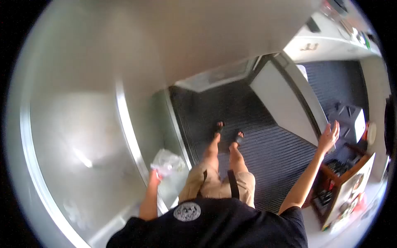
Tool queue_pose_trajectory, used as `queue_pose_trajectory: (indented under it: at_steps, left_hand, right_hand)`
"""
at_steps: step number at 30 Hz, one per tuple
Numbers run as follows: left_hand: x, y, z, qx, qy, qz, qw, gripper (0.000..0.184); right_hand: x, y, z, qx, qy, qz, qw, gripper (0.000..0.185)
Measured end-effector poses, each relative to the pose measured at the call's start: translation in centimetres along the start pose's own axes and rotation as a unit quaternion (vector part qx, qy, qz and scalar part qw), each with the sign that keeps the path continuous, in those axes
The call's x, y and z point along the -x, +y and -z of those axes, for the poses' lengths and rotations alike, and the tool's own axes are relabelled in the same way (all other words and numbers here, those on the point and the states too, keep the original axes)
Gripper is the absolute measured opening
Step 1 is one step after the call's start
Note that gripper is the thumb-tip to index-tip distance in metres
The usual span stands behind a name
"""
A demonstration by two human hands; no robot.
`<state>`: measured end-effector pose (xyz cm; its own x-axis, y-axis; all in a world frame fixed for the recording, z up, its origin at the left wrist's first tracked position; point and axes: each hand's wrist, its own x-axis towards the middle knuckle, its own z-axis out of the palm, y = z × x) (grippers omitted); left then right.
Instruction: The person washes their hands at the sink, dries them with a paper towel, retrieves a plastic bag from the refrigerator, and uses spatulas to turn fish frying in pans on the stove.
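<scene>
Head view: person standing on a dark ribbed floor (264,144), sandals (239,138) near mid-frame. Clear plastic bag (167,162) lies left of centre, lower half, with something pale inside, too blurred to name. Left hand (154,178) just below it, fingers pinching the bag's near end, the rest bunched loosely above; exact finger placing blurred. Frosted panel (74,136) and pale metal strips (131,132) just beside that hand. Right hand (328,139) at right of frame, by the lower end of the white door (285,103); fingers raised and partly bent, but cannot tell whether they press on its edge or on a thin pale piece there. Beyond, far right: grey-and-white box (349,122); below it a wooden stand (337,180) with dark items. Handling, in my judgement: keep the pinch on gathered plastic, bag mouth upward, loose film clear of the metal strips; hold the right fingers on the flat outer side, out of any closing gap, pressure light and steady, wrist clear of the wooden stand, both sandals flat and away from the door's lower edge.
</scene>
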<state>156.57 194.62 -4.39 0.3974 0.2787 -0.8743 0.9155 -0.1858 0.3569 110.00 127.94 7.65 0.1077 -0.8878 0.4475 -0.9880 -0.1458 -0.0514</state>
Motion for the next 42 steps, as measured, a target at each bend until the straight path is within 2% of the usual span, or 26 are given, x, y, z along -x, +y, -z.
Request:
queue_pose_trajectory:
  at_steps: [1, 2, 3, 5, 7, 8, 9, 11, 15, 17, 19, 20, 24, 27, 29, 31, 32, 34, 35, 36, 37, 38, 39, 40, 41, 42]
  left_hand:
    - [-0.3, -1.0, 0.3, -0.045, -0.022, -0.030, 0.998, 0.015]
    - [0.3, -0.5, -0.8, -0.025, -0.025, -0.015, 0.999, 0.014]
    - [0.7, 0.4, -1.9, -0.007, -0.038, -0.007, 0.999, 0.014]
    - [-2.1, -1.6, -0.9, 0.019, -0.021, 0.002, 1.000, 0.013]
    - [-3.9, -4.1, -0.1, 0.049, -0.014, 0.002, 0.999, 0.012]
    - [-4.8, -5.0, 0.6, 0.070, -0.013, -0.005, 0.997, 0.011]
    - [-5.6, -5.8, 0.8, 0.090, -0.016, -0.013, 0.996, 0.010]
    - [-3.5, -6.4, 0.4, 0.133, -0.009, 0.028, 0.991, 0.010]
    - [-2.8, -7.5, 0.8, 0.220, -0.012, 0.051, 0.974, 0.009]
    - [-4.8, -7.8, 1.4, 0.226, -0.016, 0.082, 0.970, 0.010]
    - [-4.6, -7.7, 2.1, 0.236, -0.035, 0.102, 0.966, 0.012]
    - [-4.8, -7.5, 2.4, 0.243, -0.056, 0.109, 0.962, 0.013]
    - [-8.7, -8.4, 3.2, 0.239, -0.173, 0.084, 0.952, 0.018]
    - [-10.1, -8.3, 2.6, 0.226, -0.132, 0.096, 0.960, 0.022]
    - [-9.7, -7.7, 2.2, 0.223, -0.165, 0.073, 0.958, 0.022]
    - [-9.5, -7.6, 2.6, 0.200, -0.204, 0.028, 0.958, 0.023]
    - [-9.4, -7.7, 3.0, 0.176, -0.227, -0.007, 0.958, 0.023]
    - [-8.4, -6.4, 3.0, 0.235, -0.179, 0.111, 0.949, 0.026]
    - [-7.2, -6.0, 2.8, 0.262, -0.294, 0.063, 0.917, 0.025]
    - [-7.0, -5.3, 2.9, 0.128, -0.304, -0.076, 0.941, 0.025]
    - [-7.6, -5.7, 3.5, 0.119, -0.306, -0.089, 0.940, 0.025]
    - [-7.8, -5.8, 3.5, 0.155, -0.296, -0.036, 0.942, 0.025]
    - [-8.5, -6.1, 3.6, 0.182, -0.282, 0.004, 0.942, 0.025]
    - [-8.9, -6.4, 3.8, 0.190, -0.273, 0.021, 0.943, 0.025]
    - [-9.0, -6.7, 4.0, 0.190, -0.269, 0.026, 0.944, 0.025]
    - [-9.0, -7.0, 4.3, 0.190, -0.266, 0.028, 0.945, 0.024]
  right_hand:
    - [-0.3, 2.9, -1.7, 0.049, -0.072, -0.061, 0.994, 0.046]
    - [0.6, 7.2, -3.5, 0.003, -0.185, -0.060, 0.981, 0.056]
    - [1.9, 9.7, -4.5, 0.035, -0.206, -0.005, 0.978, 0.056]
    - [1.8, 5.0, -3.6, 0.095, -0.208, -0.013, 0.973, 0.051]
    - [1.8, 6.1, -4.3, 0.105, -0.270, 0.060, 0.955, 0.054]
    - [3.0, 4.4, -3.7, 0.131, -0.259, 0.021, 0.957, 0.058]
    - [3.3, 0.8, -1.2, 0.115, -0.298, -0.074, 0.945, 0.060]
    - [4.7, 0.2, 0.5, 0.126, -0.323, -0.081, 0.935, 0.061]
    - [10.4, -3.6, 3.0, 0.114, -0.331, -0.038, 0.936, 0.066]
    - [13.3, -6.4, 3.3, 0.052, -0.312, -0.028, 0.948, 0.062]
    - [14.0, -9.0, 4.5, -0.069, -0.367, -0.069, 0.925, 0.062]
    - [14.7, -10.4, 4.5, -0.081, -0.351, -0.052, 0.931, 0.058]
    - [16.5, -16.4, 4.4, -0.116, -0.373, -0.009, 0.921, 0.051]
    - [17.9, -22.7, 6.4, -0.105, -0.368, 0.011, 0.924, 0.051]
    - [19.7, -26.2, 5.1, -0.101, -0.353, -0.022, 0.930, 0.053]
    - [21.2, -29.0, 4.3, -0.181, -0.355, 0.026, 0.917, 0.052]
    - [21.8, -30.2, 3.6, -0.172, -0.387, 0.057, 0.904, 0.051]
    - [22.2, -33.1, 3.7, -0.172, -0.442, 0.145, 0.869, 0.046]
    - [22.8, -34.5, 2.4, -0.215, -0.434, 0.216, 0.848, 0.041]
    - [23.4, -35.8, 0.8, -0.258, -0.425, 0.285, 0.819, 0.036]
    - [22.2, -38.0, 4.4, -0.285, -0.436, 0.303, 0.798, 0.031]
    - [20.8, -40.5, 8.7, -0.311, -0.447, 0.320, 0.775, 0.027]
    - [19.5, -43.1, 10.7, -0.369, -0.366, 0.392, 0.760, 0.025]
    - [17.8, -46.1, 13.0, -0.324, -0.346, 0.431, 0.768, 0.023]
    - [16.5, -48.9, 14.3, -0.417, -0.208, 0.461, 0.755, 0.022]
    - [14.5, -51.2, 18.6, -0.356, -0.194, 0.472, 0.783, 0.020]
